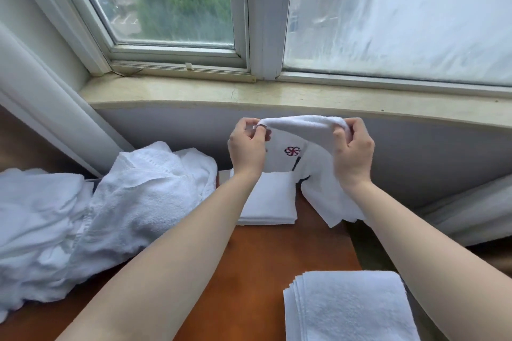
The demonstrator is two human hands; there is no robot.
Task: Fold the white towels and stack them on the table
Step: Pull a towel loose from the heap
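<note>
Nearest, at 5 o'clock: stack of folded white terry towels (352, 307), several layers, edges aligned, on the orange-brown wooden table (249, 271). Counted as done.

Second folded white towel pile (267, 202), at centre, flat on the table. Also done.

Item in hand: small white terry towel with a red and dark embroidered flower (304, 147), held up off the table at 12 o'clock, above the second pile, lower end hanging toward 3 o'clock. Left hand (248, 147) pinches one top corner between thumb and fingertips; right hand (353, 147) pinches the other, fingers curled. Folding judged barely begun.

Remaining: large heap of rumpled, unfolded white towels (110, 202), 9 o'clock, on the table. Judged roughly midway or less.

Beyond: beige stone windowsill (194, 91), 12 o'clock.
</note>
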